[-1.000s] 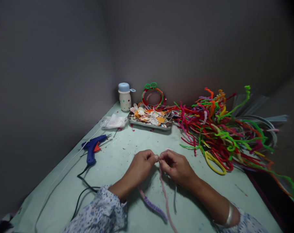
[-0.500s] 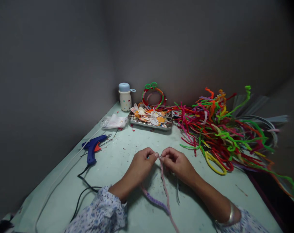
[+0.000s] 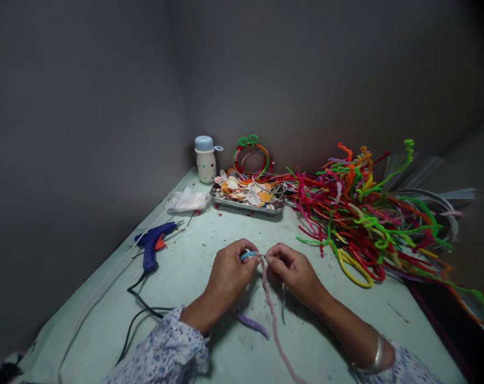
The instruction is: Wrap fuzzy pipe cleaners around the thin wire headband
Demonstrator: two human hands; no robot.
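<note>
My left hand [image 3: 231,273] is closed in a pinch on a pipe cleaner that shows light blue [image 3: 249,255] at the fingers. Below that hand, a fuzzy purple length [image 3: 253,324] sticks out over the tabletop; whether it joins the blue part is hidden. From between the fingertips a pink pipe cleaner [image 3: 272,314] hangs down toward the front edge. My right hand [image 3: 296,271], almost touching the left, pinches a thin end at the pink strand's top. A narrow grey strip [image 3: 283,306] shows beneath the right hand.
A blue glue gun [image 3: 152,245] with its cord lies left. Behind are a bottle [image 3: 206,162], a plastic packet [image 3: 189,200], a metal tray [image 3: 245,207] of flower pieces and a decorated ring [image 3: 236,160]. Yellow-handled scissors [image 3: 356,271] lie by heaped pipe cleaners [image 3: 346,213] at right.
The light blue part now shows at my left fingers. The purple length has drawn back toward my left hand, and the pink strand's lower end has shifted right. Both hands stay nearly in place.
</note>
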